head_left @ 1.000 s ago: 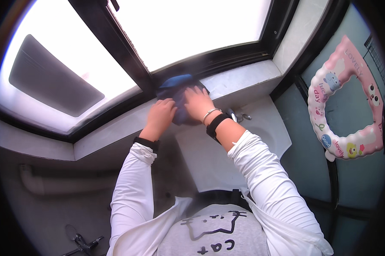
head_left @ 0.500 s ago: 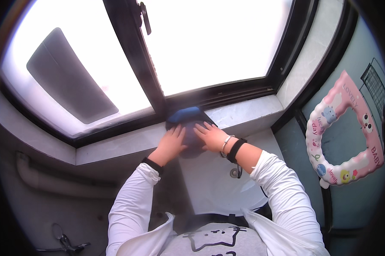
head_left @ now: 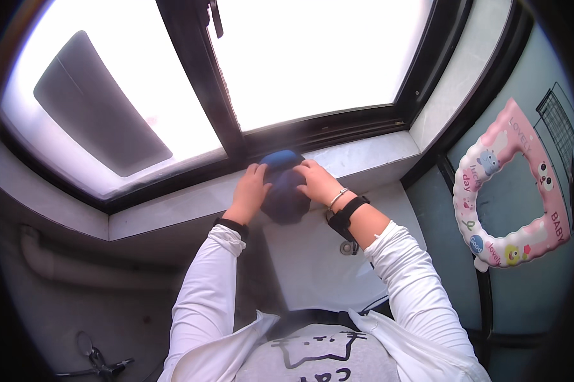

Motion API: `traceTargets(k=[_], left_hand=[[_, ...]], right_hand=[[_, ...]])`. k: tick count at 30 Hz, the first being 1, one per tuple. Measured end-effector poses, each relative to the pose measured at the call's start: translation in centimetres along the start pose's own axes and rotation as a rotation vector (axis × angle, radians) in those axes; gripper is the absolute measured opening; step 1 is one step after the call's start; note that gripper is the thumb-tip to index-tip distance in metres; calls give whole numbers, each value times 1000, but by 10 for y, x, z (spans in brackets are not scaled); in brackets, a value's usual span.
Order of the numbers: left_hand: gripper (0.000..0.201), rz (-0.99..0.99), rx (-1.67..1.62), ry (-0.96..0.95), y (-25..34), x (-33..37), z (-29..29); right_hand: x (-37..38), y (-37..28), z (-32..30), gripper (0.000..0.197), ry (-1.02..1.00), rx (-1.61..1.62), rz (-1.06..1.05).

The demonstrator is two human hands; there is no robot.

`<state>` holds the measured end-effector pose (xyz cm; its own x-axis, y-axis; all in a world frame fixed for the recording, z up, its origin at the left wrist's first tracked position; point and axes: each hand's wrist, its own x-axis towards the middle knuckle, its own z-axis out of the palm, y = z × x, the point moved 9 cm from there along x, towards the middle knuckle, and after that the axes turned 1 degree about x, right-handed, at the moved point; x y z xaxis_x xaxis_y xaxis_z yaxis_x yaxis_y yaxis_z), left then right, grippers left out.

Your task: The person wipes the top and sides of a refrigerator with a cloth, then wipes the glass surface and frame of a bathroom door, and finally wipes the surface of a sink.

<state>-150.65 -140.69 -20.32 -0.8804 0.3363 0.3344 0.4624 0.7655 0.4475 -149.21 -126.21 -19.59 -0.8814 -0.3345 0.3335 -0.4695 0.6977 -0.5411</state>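
A dark blue cloth (head_left: 285,197), brighter blue along its top, lies bunched over the front edge of the window sill and hangs above the white washbasin. Its exact shape is too dim to tell. At its left side my left hand (head_left: 251,188) is curled, fingertips and thumb pressing into the fabric. My right hand (head_left: 318,183) grips the opposite side, thumb toward the middle. Both hands hold the one cloth between them. I wear dark bands on both wrists and a silver bracelet on the right one.
Below the hands is the white washbasin (head_left: 318,286) with a round metal drain (head_left: 347,247). Ahead runs the pale sill (head_left: 363,156) under a dark-framed window (head_left: 231,127). A pink inflatable frame (head_left: 468,191) is at right; a faucet (head_left: 96,363) sits lower left.
My hands lay flatter on the spread cloth before; now their fingers are curled around its sides. The cloth is bunched narrower and rounder. The view has shifted slightly.
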Motion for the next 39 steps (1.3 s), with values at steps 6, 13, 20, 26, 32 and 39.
traceTargets(k=[6,13,20,26,32,39], left_hand=[[15,310,161,131,65,-22,-41],[19,344,-414,-247,101,-115,-75],[18,511,-160,-725,70,-201,43],[23,504,-81,-509,72,-158,37],[25,659,-149,-589,100,-182,46],[18,661,69,-1054,62,-284,150]], right_hand=[[-26,-24,-3,15,-20,-264,73],[-133,-105,-49,15,-98,493,82],[-230,-45,-30,12,-376,95,158],[-273,-7,-67,8,-197,-198,161],[-325,-15,-75,11,-72,-292,167],[-391,2,22,15,-388,-143,278]])
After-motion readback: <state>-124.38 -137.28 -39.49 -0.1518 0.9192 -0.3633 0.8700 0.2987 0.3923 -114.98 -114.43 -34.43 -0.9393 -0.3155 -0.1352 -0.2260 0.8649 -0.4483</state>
